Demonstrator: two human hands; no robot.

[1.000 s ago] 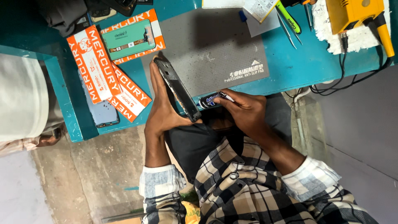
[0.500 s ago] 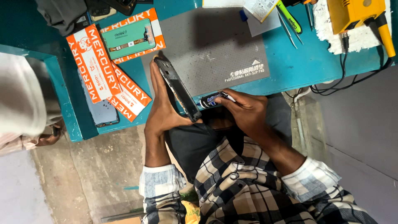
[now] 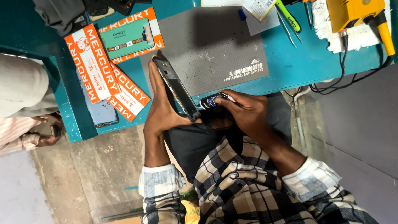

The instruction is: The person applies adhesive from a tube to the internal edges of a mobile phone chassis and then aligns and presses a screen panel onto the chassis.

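Landmark: grey anti-slip work mat (image 3: 207, 45) lying on the teal bench (image 3: 306, 62); every place below is told from this mat.
Far left of the mat: another person's pale sleeve (image 3: 20, 87), with their hand (image 3: 47, 128) below it holding a small dark object past the bench's end.
Left of the mat: two orange-and-white parts boxes (image 3: 93, 62), one overlapping the other, and a third box with a green panel (image 3: 128, 37) just beside the mat's upper left corner; a bare phone screen panel (image 3: 99, 116) lies face up under the lower box.
Left hand (image 3: 163, 110): at the mat's lower left corner, fingers stretched along the back of an opened phone frame (image 3: 176, 89), thumb closing on its lower end, so the grasp is firm on the frame.
Phone frame: held on edge, tilted, its upper end over the mat's left edge, its lower end off the bench above the person's lap.
Right hand (image 3: 244, 112): just below the mat's front edge, fingers pinched tight on a small black adhesive tube (image 3: 213, 100).
Adhesive tube: its nozzle end points at the frame's lower end, touching or nearly so; I cannot tell which.
Right of the mat: tweezers (image 3: 286, 29) and a green-handled tool (image 3: 288, 14) on the bench.
Far right of the mat: a yellow device (image 3: 352, 12) on a white cloth (image 3: 327, 33), with black cables (image 3: 348, 74) trailing down.
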